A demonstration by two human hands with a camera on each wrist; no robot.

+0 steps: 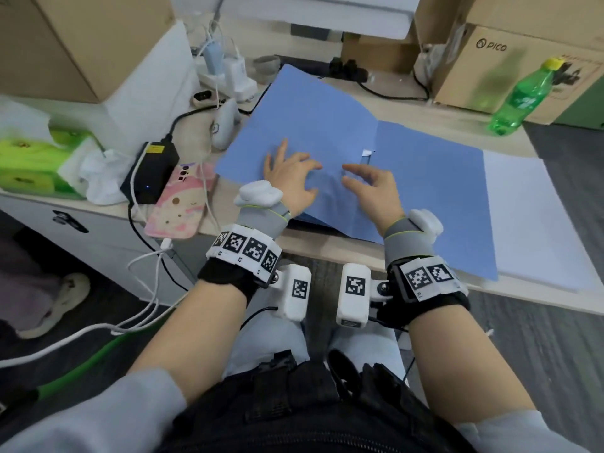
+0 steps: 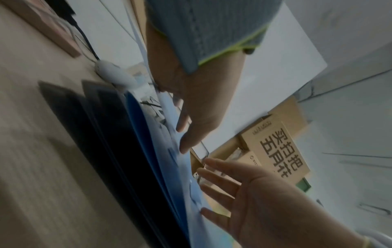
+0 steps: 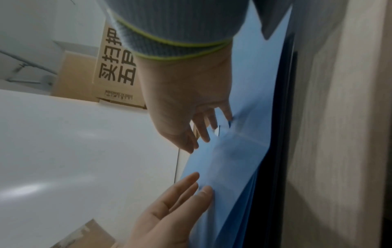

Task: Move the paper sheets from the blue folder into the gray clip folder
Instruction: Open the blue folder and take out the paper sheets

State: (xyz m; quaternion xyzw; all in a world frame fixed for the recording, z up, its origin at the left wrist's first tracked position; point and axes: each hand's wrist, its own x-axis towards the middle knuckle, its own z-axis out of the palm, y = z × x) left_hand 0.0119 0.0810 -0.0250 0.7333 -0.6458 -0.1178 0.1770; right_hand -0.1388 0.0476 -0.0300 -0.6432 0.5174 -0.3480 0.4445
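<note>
blue folder (image 1: 425, 178) open on desk | L hand (image 1: 287, 173) fingers spread, pressing it | R hand (image 1: 372, 188) fingers loose, holding nothing

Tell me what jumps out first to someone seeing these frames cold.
The open blue folder spread across the middle of the desk, with the left hand and right hand over its centre fold, fingers spread. Next, the white paper sheets lying under the folder's right edge, then the green bottle standing at the far right by a cardboard box.
</note>
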